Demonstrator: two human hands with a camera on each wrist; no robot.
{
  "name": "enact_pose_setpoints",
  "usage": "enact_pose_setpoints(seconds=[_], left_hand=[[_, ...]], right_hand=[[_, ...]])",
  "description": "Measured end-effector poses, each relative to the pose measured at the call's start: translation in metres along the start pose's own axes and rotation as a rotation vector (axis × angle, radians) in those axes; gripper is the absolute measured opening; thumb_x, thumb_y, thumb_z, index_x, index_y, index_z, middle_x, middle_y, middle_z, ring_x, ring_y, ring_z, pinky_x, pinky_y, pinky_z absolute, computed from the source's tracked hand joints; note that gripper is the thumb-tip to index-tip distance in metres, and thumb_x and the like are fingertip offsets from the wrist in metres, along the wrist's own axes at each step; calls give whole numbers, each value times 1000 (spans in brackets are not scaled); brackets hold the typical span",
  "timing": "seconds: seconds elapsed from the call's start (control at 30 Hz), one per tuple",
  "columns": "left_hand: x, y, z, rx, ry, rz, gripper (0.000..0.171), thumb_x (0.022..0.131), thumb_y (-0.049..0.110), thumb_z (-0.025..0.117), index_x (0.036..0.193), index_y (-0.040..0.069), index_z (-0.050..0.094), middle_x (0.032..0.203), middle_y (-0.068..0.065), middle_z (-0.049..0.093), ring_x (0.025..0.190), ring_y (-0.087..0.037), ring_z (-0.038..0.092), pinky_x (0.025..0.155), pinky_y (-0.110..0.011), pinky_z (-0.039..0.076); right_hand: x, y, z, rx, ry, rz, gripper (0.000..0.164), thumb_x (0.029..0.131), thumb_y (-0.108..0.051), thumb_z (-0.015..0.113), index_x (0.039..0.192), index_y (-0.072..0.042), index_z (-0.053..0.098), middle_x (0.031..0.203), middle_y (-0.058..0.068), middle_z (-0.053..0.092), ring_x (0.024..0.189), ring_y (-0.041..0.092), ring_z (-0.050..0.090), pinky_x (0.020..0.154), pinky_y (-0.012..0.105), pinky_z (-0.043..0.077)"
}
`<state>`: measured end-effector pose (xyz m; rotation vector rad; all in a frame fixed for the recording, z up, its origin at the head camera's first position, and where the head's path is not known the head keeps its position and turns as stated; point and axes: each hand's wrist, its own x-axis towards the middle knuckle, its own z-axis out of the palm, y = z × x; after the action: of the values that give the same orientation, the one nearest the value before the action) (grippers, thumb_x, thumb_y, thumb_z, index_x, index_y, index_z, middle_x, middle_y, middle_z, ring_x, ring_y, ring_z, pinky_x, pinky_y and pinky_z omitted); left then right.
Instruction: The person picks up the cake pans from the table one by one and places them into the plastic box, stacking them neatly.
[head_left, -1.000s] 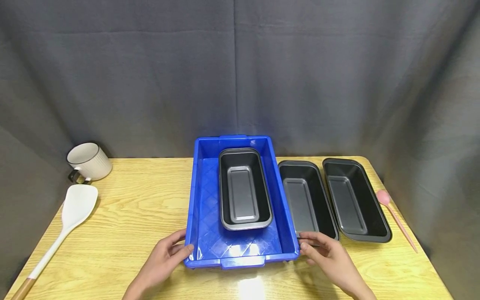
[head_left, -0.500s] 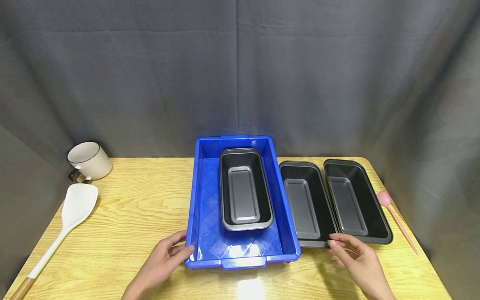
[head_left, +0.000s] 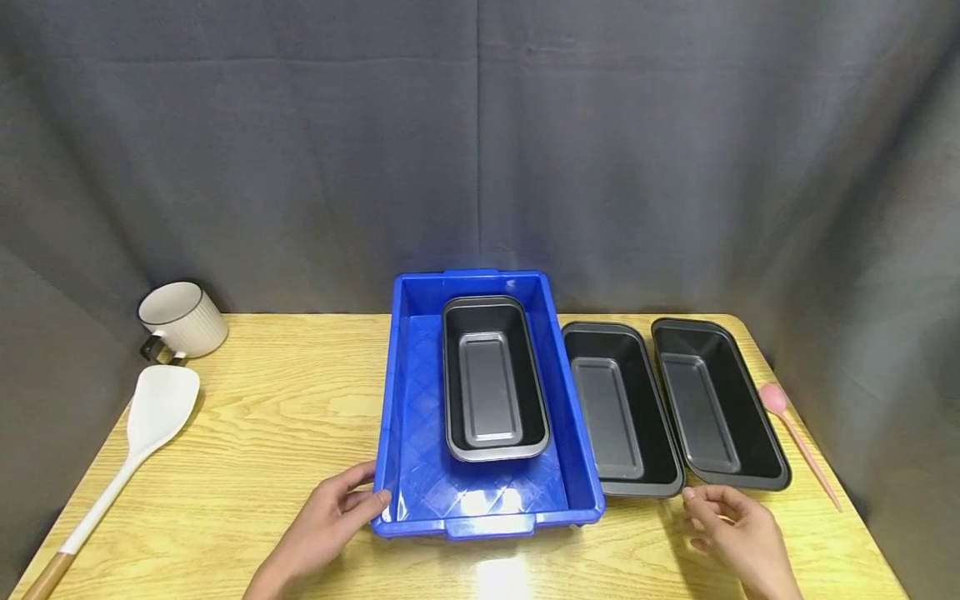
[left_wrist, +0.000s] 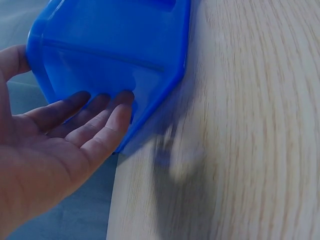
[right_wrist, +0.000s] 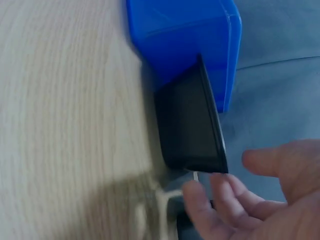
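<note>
A: What are you seeing from the head camera?

B: The left hand is clamping the near left corner of the blue tray, its thumb lying over the rim. The inner pan is sitting inside that tray, ahead and to the right of this hand. The right hand is poising beside the near right corner of the middle pan, which is lying ahead and to its left. The outer pan is lying straight ahead of it, and the pink spoon is resting farther ahead, to the right.

A: And from the left wrist?

B: The fingers are bracing loosely along the tray's outer wall while the thumb is hooking the rim. I'm judging that a steadying hold, so light pressure is probably sufficing.

A: And from the right wrist?

B: Thumb and fingers are standing apart, with the middle pan's corner pointing between them. I cannot tell whether a fingertip is touching it.

A: How would you be working here?

B: I'm reading the step as adjusting the middle pan. Its far side is tucking close under the tray's rim, so I'd be pinching the corner rim and easing rather than lifting, while watching the outer pan's edge for snagging.
</note>
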<state>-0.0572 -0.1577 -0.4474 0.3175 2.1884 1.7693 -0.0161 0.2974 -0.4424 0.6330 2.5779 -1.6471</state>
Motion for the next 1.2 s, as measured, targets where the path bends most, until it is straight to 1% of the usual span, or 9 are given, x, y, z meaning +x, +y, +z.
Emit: enact_pose_setpoints(seconds=[0.1, 0.17, 0.27, 0.4, 0.6, 0.73, 0.97, 1.2], left_hand=[[0, 0, 0, 7, 3, 0, 47, 96, 16, 59, 132, -12, 47, 128, -33, 51, 104, -32, 65, 82, -23, 54], [0, 0, -1, 8, 4, -2, 47, 96, 16, 59, 132, -12, 47, 128, -33, 52, 103, -31, 65, 82, -23, 54], [0, 0, -1, 8, 3, -2, 47, 96, 17, 59, 132, -12, 47, 127, -32, 52, 103, -31, 65, 83, -24, 53], [0, 0, 0, 2, 0, -2, 47, 96, 17, 59, 132, -11, 47, 128, -32, 52, 104, -31, 65, 83, -24, 53], [0, 0, 1, -7, -1, 0, 47, 97, 17, 58, 132, -12, 46, 128, -32, 52, 105, -33, 64, 83, -23, 53], [1, 0, 1, -10, -2, 7, 46, 97, 16, 58, 131, -12, 47, 128, -33, 52, 104, -34, 64, 83, -23, 53], [0, -1, 1, -6, -8, 5, 47, 97, 17, 57, 132, -13, 45, 125, -32, 54, 104, -34, 64, 83, -24, 53], [0, -2, 0, 0, -15, 10, 47, 97, 17, 57, 132, -12, 46, 120, -29, 59, 104, -33, 64, 84, -25, 53]], right_hand=[[2, 1, 0, -26, -73, 95, 48, 98, -32, 55, 114, 13, 57, 89, 9, 70, 70, 12, 65, 59, 31, 57], [4, 2, 1, -24, -109, 119, 52, 100, -35, 51, 119, 13, 55, 96, 12, 70, 72, 14, 66, 62, 32, 57], [8, 3, 3, -19, -117, 105, 51, 101, -34, 49, 124, 12, 52, 99, 15, 69, 74, 15, 66, 64, 32, 57], [11, 3, 5, -11, -113, 88, 46, 101, -30, 50, 122, 12, 52, 96, 14, 69, 75, 15, 66, 64, 31, 58], [15, 1, 7, 14, -109, 67, 36, 100, -25, 53, 110, 10, 57, 90, 10, 68, 74, 15, 66, 64, 32, 58], [16, 0, 7, 14, -94, 54, 30, 98, -21, 56, 102, 8, 61, 84, 8, 70, 72, 13, 66, 62, 30, 57], [19, 0, 7, 55, -99, 63, 27, 97, -18, 58, 101, 9, 61, 82, 8, 70, 73, 13, 66, 66, 28, 58], [20, 2, 9, 52, -82, 17, 28, 97, -16, 58, 102, 11, 61, 83, 12, 72, 72, 12, 67, 64, 27, 58]])
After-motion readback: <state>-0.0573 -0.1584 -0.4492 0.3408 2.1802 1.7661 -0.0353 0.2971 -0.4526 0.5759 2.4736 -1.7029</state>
